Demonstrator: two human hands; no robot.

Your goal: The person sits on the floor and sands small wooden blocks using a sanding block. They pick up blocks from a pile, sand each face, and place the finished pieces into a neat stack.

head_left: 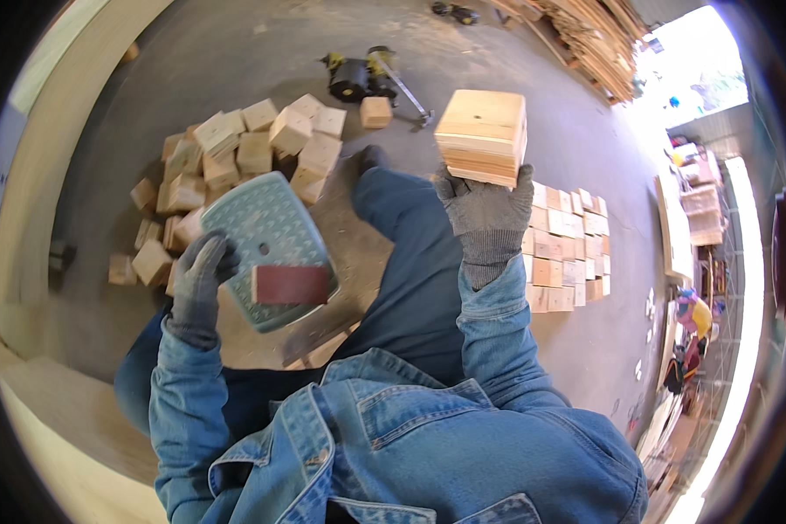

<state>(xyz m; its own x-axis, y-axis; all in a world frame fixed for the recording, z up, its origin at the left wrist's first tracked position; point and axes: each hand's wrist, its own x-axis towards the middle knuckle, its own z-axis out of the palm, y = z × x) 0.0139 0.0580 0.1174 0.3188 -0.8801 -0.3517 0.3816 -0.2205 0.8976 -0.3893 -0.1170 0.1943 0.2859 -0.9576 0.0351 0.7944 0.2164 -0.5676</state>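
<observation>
My right hand, in a grey glove, is raised and grips a pale wooden block from below. The block has a square top with a small dark spot and layered-looking sides. My left hand, also gloved, is at the left edge of a blue-green textured plastic stool. Its fingers are loosely bent, with nothing visible in them. A sanding block with a dark red face lies on the near part of the stool top.
Beyond the stool is a loose heap of wooden blocks. Right of my right forearm, more blocks stand in neat rows. Black-and-yellow power tools and a hammer lie ahead. Stacked boards are at the far right.
</observation>
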